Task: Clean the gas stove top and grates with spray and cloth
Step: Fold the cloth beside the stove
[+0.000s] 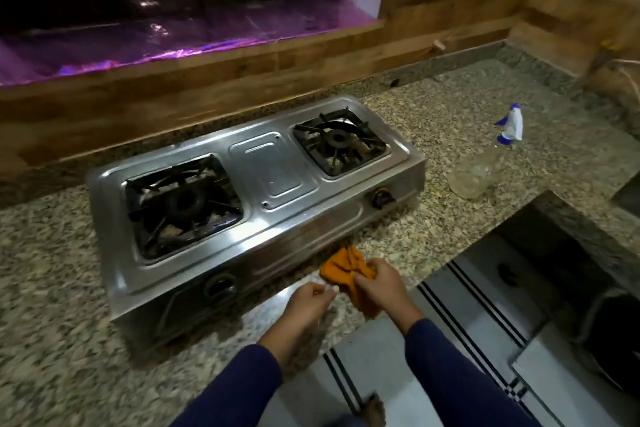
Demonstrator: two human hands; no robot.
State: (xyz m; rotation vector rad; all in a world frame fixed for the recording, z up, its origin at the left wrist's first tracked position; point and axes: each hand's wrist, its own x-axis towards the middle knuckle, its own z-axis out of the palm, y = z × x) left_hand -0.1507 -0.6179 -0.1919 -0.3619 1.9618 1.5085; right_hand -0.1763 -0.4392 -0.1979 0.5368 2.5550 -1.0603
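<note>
A steel two-burner gas stove sits on the granite counter, with a black grate over the left burner and another over the right burner. Both burner wells look grimy. An orange cloth is bunched just in front of the stove's front edge. My right hand grips the cloth. My left hand is beside it, fingers curled, its fingertips close to the cloth; whether they touch it is unclear. A clear spray bottle with a blue and white trigger head stands to the right of the stove.
The granite counter runs left and turns along the right wall. Its front edge lies just below my hands, with tiled floor beyond. A wood-clad wall rises behind the stove. Two knobs sit on the stove front.
</note>
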